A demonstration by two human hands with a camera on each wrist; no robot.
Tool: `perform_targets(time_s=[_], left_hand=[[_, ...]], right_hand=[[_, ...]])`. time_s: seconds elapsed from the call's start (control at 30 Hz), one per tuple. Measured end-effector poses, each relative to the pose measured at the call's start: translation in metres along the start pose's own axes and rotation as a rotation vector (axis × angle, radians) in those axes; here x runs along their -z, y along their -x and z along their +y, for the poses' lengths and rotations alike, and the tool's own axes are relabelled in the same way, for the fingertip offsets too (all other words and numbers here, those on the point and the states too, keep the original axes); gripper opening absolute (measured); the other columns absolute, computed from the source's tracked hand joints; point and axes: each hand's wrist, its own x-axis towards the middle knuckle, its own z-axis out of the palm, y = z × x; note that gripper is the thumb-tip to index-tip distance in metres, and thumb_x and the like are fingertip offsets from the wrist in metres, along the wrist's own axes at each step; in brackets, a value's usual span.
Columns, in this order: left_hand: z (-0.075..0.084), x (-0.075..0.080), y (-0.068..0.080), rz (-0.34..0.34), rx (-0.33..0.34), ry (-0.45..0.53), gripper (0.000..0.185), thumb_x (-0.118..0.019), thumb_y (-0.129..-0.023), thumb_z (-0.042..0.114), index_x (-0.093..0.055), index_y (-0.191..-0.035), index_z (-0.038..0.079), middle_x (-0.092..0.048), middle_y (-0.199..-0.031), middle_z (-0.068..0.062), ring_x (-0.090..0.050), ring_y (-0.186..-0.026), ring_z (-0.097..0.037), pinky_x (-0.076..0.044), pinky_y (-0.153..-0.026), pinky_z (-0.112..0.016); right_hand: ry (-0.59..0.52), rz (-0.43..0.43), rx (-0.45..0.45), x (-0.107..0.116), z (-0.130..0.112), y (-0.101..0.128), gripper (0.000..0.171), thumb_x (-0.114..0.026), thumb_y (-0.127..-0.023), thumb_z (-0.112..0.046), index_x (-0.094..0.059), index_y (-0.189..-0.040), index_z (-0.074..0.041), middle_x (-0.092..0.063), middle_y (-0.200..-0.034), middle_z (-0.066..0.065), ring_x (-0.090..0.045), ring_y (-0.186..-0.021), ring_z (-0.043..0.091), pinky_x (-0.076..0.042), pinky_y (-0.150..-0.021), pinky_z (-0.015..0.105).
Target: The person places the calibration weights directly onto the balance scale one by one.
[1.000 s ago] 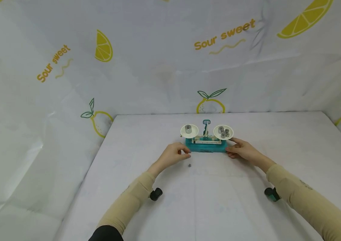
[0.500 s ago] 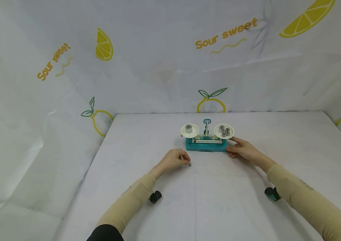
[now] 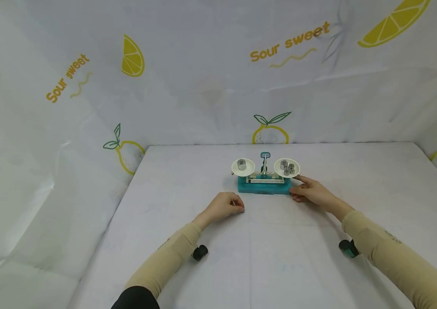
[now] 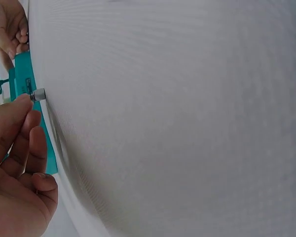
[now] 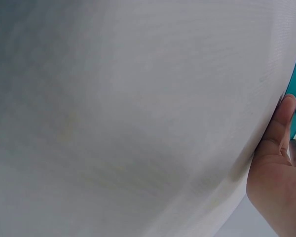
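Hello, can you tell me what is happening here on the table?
A person works at a small teal balance scale on a white table. The left hand pinches a small metal weight lying on the table in front of the scale. The right hand rests against the right end of the scale's base. One weight sits in the left pan, several in the right pan.

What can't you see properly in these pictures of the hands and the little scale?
- Small metal weight: head view, hidden behind the left hand; whether it is pinched or only touched is unclear.
- Numbers on the scale: head view, too small.
- Weights on the right pan: head view, too small to count surely.
- Right hand: right wrist view, cut off by the edge.
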Motion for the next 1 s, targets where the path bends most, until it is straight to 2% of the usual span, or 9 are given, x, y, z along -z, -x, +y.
perform_targets(time_s=[0.2, 0.57, 0.83, 1.0], left_hand=[[0.0, 0.0, 0.0, 0.012, -0.019, 0.003, 0.007, -0.067, -0.085, 0.02, -0.071, -0.085, 0.014, -0.065, -0.083, 0.001, -0.048, -0.069, -0.006, -0.04, -0.061, -0.018], [0.003, 0.008, 0.002, 0.079, -0.011, 0.012, 0.009, -0.062, -0.09, 0.023, -0.068, -0.09, 0.018, -0.066, -0.084, 0.003, -0.054, -0.068, -0.005, -0.044, -0.059, -0.019], [0.016, 0.022, 0.003, 0.196, -0.039, -0.033, 0.009, -0.061, -0.09, 0.021, -0.068, -0.091, 0.016, -0.068, -0.087, 0.003, -0.054, -0.076, -0.007, -0.043, -0.063, -0.019], [0.023, 0.033, 0.003, 0.307, -0.065, -0.061, 0.009, -0.061, -0.091, 0.021, -0.067, -0.092, 0.014, -0.069, -0.09, 0.001, -0.056, -0.078, -0.01, -0.044, -0.065, -0.02]], right_hand=[[0.001, -0.002, 0.002, 0.001, 0.0, -0.001, 0.079, -0.056, -0.093, -0.025, -0.006, -0.148, 0.001, -0.061, -0.111, 0.014, -0.061, -0.082, 0.002, -0.052, -0.077, 0.02], [-0.001, -0.005, 0.002, 0.002, 0.0, -0.002, 0.08, -0.057, -0.093, -0.027, -0.006, -0.149, 0.0, -0.059, -0.114, 0.017, -0.06, -0.083, 0.001, -0.052, -0.078, 0.02], [-0.024, -0.006, 0.0, 0.002, 0.001, -0.001, 0.079, -0.057, -0.093, -0.026, -0.007, -0.149, 0.0, -0.062, -0.105, 0.007, -0.061, -0.082, 0.001, -0.052, -0.077, 0.02], [-0.029, -0.012, -0.002, 0.001, 0.001, -0.001, 0.078, -0.056, -0.094, -0.024, -0.006, -0.149, 0.0, -0.061, -0.108, 0.011, -0.061, -0.083, 0.002, -0.053, -0.078, 0.02]])
